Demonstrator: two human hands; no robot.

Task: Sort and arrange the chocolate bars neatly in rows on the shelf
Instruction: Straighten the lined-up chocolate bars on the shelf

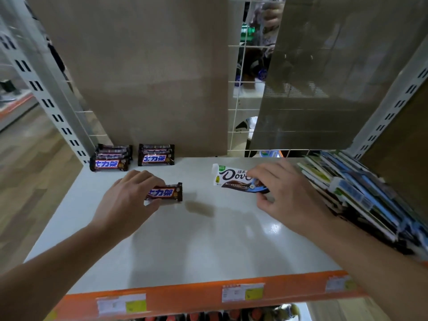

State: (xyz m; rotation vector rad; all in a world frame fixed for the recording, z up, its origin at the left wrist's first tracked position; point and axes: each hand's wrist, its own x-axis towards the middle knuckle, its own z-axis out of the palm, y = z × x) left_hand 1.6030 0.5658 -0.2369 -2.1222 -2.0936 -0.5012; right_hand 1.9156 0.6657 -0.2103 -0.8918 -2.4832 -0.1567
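Dove bar in right hand grip, brown bar in left hand grip, mid-shelf.

Two arms showed above the white shelf, both bare along all their visible length. The left hand, over the shelf's left half, and the right hand, over its right half, were likewise uncovered, with lightly creased knuckles.
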